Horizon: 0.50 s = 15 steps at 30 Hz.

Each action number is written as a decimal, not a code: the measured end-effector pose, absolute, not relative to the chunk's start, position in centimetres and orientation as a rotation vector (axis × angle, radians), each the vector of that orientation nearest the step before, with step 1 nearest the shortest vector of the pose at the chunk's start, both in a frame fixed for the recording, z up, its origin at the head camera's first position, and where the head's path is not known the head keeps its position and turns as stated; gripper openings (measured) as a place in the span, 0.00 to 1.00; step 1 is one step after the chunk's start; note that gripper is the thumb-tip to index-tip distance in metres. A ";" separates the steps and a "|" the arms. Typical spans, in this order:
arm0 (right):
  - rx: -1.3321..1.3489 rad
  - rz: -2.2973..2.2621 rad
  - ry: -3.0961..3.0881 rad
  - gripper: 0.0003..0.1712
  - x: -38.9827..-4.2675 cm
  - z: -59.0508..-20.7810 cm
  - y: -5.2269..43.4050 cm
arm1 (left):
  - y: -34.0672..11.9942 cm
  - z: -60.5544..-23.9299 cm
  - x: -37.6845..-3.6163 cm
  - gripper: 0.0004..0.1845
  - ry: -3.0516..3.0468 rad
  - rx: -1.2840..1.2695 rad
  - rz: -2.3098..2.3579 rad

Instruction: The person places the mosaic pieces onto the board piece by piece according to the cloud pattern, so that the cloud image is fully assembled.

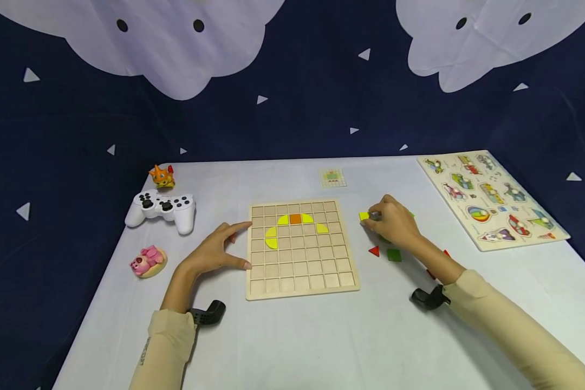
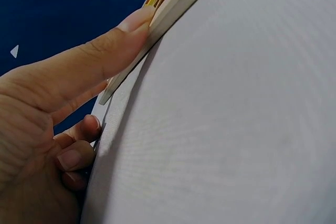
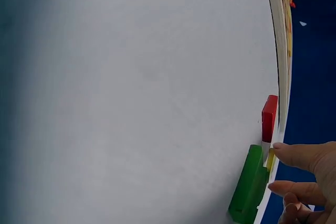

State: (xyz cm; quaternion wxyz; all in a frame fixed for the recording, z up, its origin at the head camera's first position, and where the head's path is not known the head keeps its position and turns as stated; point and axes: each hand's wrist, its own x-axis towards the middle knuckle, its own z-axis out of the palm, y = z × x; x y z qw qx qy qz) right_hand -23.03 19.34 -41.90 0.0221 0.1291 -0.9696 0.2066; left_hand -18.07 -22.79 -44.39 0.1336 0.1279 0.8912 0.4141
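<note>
A square wooden grid board [image 1: 302, 271] lies in the middle of the table. Set in its upper cells are an orange square [image 1: 295, 218] and several yellow curved pieces [image 1: 271, 242]. Against the board's left edge rest the thumb and index fingertips of my left hand [image 1: 214, 249], spread apart; the left wrist view shows the thumb [image 2: 105, 51] on the rim. Right of the board, my right hand [image 1: 394, 221] pinches a yellow piece [image 1: 364, 216] between thumb and index finger. Close by lie a red triangle [image 1: 374, 251] and a green square [image 1: 394, 255]. More pieces are partly hidden under that hand.
A small pattern card [image 1: 332, 177] lies behind the board. On the left are a white game controller [image 1: 162, 208], an orange figurine [image 1: 162, 176] and a pink figurine [image 1: 148, 262]. A picture knob puzzle [image 1: 492, 200] occupies the back right.
</note>
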 end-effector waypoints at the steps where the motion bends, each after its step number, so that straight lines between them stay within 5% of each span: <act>1: 0.391 0.638 -3.003 0.21 -23.1 -41.9 19.4 | -22.8 -44.4 -18.1 0.54 2.584 0.369 1.200; 15: 0.368 0.629 -3.006 0.22 -23.4 -41.9 19.0 | -22.8 -44.3 -18.0 0.54 2.570 0.364 1.231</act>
